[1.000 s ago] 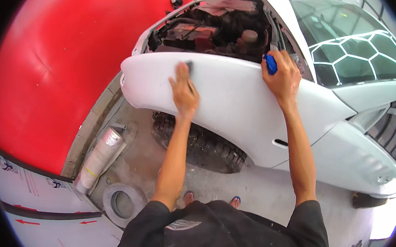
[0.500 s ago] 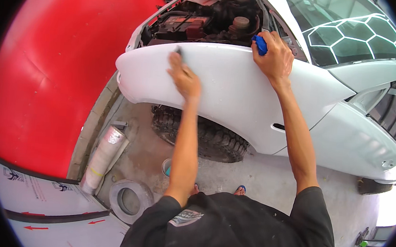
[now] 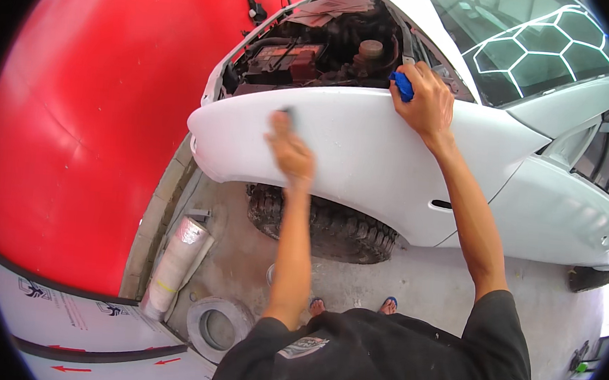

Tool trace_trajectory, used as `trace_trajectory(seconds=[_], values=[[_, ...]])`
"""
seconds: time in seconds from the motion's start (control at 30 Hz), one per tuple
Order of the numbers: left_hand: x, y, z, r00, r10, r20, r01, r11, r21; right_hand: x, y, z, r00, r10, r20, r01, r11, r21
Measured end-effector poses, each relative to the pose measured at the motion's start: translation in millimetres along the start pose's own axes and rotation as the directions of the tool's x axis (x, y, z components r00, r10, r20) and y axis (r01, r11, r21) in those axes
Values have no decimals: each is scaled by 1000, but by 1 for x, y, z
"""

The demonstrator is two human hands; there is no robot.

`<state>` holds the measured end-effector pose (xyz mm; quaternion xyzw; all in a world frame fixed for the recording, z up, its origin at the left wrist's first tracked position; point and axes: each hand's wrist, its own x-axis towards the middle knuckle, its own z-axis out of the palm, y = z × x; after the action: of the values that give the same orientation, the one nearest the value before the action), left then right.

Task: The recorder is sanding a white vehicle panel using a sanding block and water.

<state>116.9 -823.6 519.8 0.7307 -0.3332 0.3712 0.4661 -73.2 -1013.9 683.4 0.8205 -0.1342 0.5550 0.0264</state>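
In front of me is the white front fender (image 3: 364,148) of a car, with the hood up. Motion blurs my left hand (image 3: 291,154), which lies over the forward part of the fender. A small dark grey pad (image 3: 289,114) shows at its fingertips; how the fingers grip it is smeared. Farther right, my right hand (image 3: 427,103) is closed around a crumpled blue cloth or sponge (image 3: 403,87) and rests at the fender's upper edge. Small droplets or specks dot the panel between the hands.
The engine bay (image 3: 314,53) lies open beyond the fender. Under the arch sits a knobby tire (image 3: 330,227). To the left are a red surface (image 3: 97,119), a foil-covered roll (image 3: 176,262) and a dusty ring-shaped object (image 3: 200,324). A container (image 3: 270,274) is partly behind my left forearm.
My left hand, with the dark pad, has shifted slightly down the fender toward me. My right hand keeps its place with the blue cloth or sponge. The whole view has shifted a little.
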Motion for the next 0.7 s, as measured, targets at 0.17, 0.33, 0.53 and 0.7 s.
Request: trace_trajectory(seconds=[0.17, 0.33, 0.53, 0.7], values=[[51, -65, -26, 935, -321, -153, 332, 942, 53, 1, -18, 4, 999, 47, 11, -47, 999, 5], [-19, -18, -13, 995, 1, 104, -8, 998, 63, 0, -8, -2, 1000, 11, -1, -11, 1000, 2], [45, -81, -38, 908, -419, -3, 415, 898, 149, 3, -20, 3, 1000, 11, -15, -11, 1000, -3], [-40, -10, -19, 982, -49, 182, 31, 994, 102, -1, -10, -5, 999, 21, 26, -20, 999, -39]])
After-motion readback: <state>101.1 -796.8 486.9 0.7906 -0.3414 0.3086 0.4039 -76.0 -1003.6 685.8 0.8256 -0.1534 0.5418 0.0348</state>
